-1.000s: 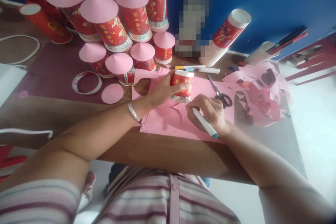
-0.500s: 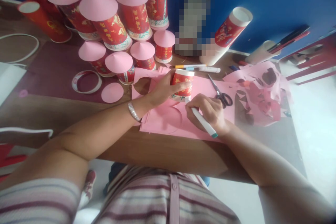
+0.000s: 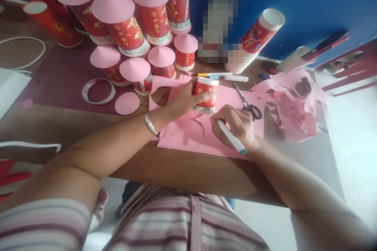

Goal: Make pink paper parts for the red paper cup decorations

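Note:
My left hand [image 3: 183, 102] is wrapped round a red paper cup [image 3: 205, 95] that stands upside down on a pink paper sheet [image 3: 194, 133]. My right hand [image 3: 235, 123] pinches a white pen [image 3: 229, 137] with a green end, its tip at the cup's rim on the paper. A round cut-out gap shows in the pink sheet just in front of the cup. A silver bracelet [image 3: 150, 124] sits on my left wrist.
Several red cups topped with pink paper cones [image 3: 135, 70] stand at the back left. Scissors [image 3: 249, 104] lie right of the cup, pink scraps [image 3: 291, 104] beyond them. A pink paper disc [image 3: 127, 103], a paper ring [image 3: 98, 91] and markers [image 3: 224, 76] lie nearby.
The view has shifted slightly. Both hands, the cup and the pen stay in nearly the same place.

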Tool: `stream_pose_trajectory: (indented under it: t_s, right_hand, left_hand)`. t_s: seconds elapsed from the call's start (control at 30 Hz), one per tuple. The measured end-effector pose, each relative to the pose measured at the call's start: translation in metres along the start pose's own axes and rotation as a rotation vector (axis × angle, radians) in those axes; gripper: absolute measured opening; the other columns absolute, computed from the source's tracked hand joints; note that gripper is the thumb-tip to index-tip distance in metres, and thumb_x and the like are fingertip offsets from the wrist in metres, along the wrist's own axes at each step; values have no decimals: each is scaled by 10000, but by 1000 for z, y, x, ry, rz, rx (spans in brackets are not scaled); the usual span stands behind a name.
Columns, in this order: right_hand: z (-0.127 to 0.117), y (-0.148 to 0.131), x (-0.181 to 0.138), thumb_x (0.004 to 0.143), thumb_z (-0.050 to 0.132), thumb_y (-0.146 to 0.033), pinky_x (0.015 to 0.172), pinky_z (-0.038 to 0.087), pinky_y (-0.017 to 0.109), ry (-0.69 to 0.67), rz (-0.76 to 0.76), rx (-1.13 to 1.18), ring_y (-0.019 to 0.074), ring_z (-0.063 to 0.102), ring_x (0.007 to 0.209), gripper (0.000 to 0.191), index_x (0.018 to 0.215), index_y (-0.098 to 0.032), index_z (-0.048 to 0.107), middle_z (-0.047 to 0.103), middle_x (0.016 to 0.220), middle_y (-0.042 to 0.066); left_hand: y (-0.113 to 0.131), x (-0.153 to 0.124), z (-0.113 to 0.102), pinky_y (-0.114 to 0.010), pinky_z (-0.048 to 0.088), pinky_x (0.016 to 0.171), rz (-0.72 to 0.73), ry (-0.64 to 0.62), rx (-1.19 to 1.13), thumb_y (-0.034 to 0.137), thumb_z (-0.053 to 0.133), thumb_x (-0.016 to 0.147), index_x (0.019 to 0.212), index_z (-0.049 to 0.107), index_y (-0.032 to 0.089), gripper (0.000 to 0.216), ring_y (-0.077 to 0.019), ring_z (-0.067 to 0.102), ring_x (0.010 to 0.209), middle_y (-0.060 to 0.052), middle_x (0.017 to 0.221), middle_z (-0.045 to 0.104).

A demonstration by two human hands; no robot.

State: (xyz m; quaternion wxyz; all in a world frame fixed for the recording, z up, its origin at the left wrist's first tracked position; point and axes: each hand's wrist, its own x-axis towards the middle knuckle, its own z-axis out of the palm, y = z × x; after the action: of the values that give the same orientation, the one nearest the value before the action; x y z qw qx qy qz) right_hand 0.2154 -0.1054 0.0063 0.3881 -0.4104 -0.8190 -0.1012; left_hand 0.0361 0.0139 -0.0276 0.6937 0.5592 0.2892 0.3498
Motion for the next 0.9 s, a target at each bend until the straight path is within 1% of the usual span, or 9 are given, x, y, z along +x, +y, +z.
stream_pose_trajectory:
  t_s: [0.2,0.37,0.47,0.63,0.73,0.9]
  right_hand:
    - [-1,-1,0,989,616,-14,511,412,252,-13,2,8,101,542,554,264,963,-269,558,628,729,-69]
    - [-1,-2,0,1014,625,-32,525,427,251,-21,6,20,105,533,557,254,967,-272,555,613,726,-72]
    - [-1,-2,0,1010,641,-25,530,425,251,-26,3,41,107,536,562,262,987,-271,555,616,738,-74]
    - [-1,-4,1,1012,641,-19,524,411,253,-27,5,53,104,548,556,258,981,-265,568,634,746,-71]
    - [-1,-5,2,1012,630,-20,515,414,254,-26,7,56,103,558,552,251,979,-262,577,640,741,-70]
    - [2,-5,1,1026,631,-35,510,429,251,-13,6,39,104,560,553,239,981,-264,578,646,737,-71]
  left_hand:
    - [-5,2,-1,-295,628,826,41,-7,-7,568,970,859,1212,681,199,587,-188,788,989,-64,1142,812]
    - [-9,4,-3,-301,622,827,85,-28,42,617,934,903,1227,676,213,578,-189,796,988,-59,1120,813]
    - [-7,3,-2,-306,625,825,69,-15,35,614,948,888,1238,670,214,600,-189,796,984,-57,1122,811]
    - [1,-1,1,-305,627,819,2,10,-5,550,998,839,1209,667,197,609,-189,788,981,-60,1120,806]
    - [4,-2,2,-291,620,803,-4,11,-14,539,1009,827,1191,673,199,601,-180,780,963,-59,1110,810]
    - [0,0,2,-280,614,795,5,14,-5,557,1005,828,1198,677,204,608,-180,779,965,-74,1137,830]
